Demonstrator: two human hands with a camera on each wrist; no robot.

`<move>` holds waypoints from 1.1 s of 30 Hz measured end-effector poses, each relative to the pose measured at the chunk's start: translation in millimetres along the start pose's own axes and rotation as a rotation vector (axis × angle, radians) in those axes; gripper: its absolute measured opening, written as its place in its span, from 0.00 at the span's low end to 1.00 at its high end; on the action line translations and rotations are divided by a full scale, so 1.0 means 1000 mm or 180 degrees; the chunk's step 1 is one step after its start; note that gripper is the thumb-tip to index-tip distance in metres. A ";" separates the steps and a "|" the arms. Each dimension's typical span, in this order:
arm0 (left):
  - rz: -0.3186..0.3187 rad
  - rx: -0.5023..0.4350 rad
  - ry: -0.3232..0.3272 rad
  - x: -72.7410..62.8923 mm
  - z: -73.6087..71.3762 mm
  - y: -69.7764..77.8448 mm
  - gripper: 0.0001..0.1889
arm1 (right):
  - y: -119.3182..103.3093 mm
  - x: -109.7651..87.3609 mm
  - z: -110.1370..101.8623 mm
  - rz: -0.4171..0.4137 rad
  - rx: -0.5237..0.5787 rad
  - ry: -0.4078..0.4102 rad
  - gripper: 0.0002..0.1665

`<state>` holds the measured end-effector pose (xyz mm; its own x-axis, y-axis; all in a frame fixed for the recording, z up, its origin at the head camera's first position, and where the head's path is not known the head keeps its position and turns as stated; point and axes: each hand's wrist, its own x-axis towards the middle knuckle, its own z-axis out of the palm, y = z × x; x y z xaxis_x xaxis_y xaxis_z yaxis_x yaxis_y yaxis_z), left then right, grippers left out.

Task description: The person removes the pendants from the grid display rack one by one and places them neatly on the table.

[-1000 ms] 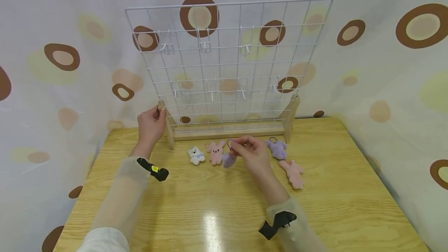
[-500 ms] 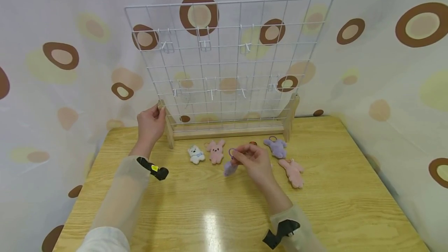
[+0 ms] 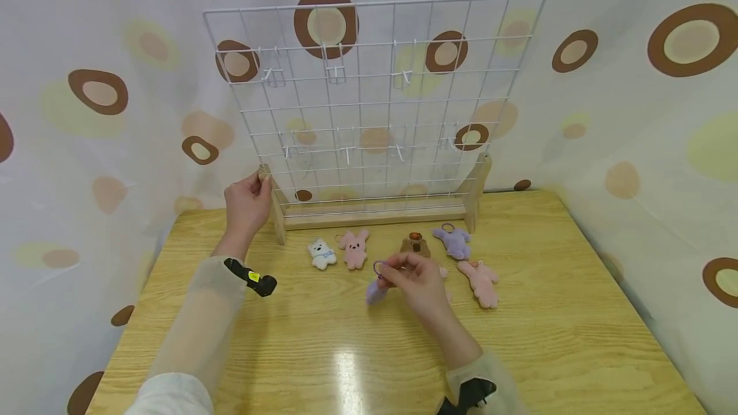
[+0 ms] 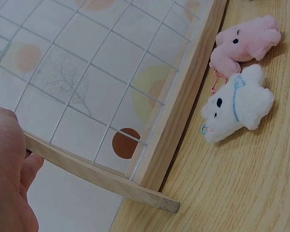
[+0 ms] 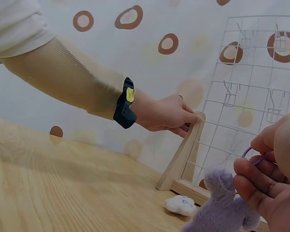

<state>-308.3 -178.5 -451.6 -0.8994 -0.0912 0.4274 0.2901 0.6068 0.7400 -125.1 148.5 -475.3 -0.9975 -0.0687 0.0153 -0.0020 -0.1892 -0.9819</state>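
Note:
My left hand (image 3: 248, 207) grips the top of the left wooden leg (image 4: 101, 179) of a white wire grid rack (image 3: 375, 106). Over the table, in front of the rack, my right hand (image 3: 425, 292) pinches the purple ring of a fluffy purple plush keychain (image 5: 222, 210), which dangles below the fingers. In the head view only part of that plush shows beside the hand. Near the rack's base lie a white bear plush (image 3: 321, 254) and a pink rabbit plush (image 3: 354, 250). Another pink item is mostly hidden behind my right hand.
White hooks (image 3: 348, 155) stick out from the grid in two rows. Right of centre lie a brown plush (image 3: 416, 246), a second purple plush (image 3: 454, 243) and a long-eared pink plush (image 3: 481, 285). The wooden table (image 3: 277, 351) meets a patterned cloth backdrop behind the rack.
My right hand has moved slightly down towards me with the purple plush keychain, uncovering the brown plush behind it. The left hand stays on the rack's leg.

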 end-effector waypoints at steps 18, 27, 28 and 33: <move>-0.0005 -0.0034 -0.0012 0.000 -0.001 0.002 0.16 | 0.024 0.001 0.004 0.0041 -0.0090 0.0082 0.04; -0.0027 -0.0052 -0.0001 0.000 0.000 0.000 0.16 | 0.030 0.017 0.007 0.0105 -0.0280 0.0195 0.06; -0.0032 -0.0057 0.0000 -0.001 0.000 0.001 0.16 | 0.031 0.019 0.007 0.0099 -0.0278 0.0198 0.05; -0.0010 -0.0032 0.0011 -0.001 0.000 0.001 0.17 | 0.034 0.026 0.009 0.0075 -0.0277 0.0209 0.05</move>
<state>-307.0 -177.4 -451.0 -0.8992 -0.0959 0.4269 0.2906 0.5985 0.7465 -150.3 131.6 -506.5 -0.9998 -0.0073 -0.0176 0.0182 -0.1024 -0.9946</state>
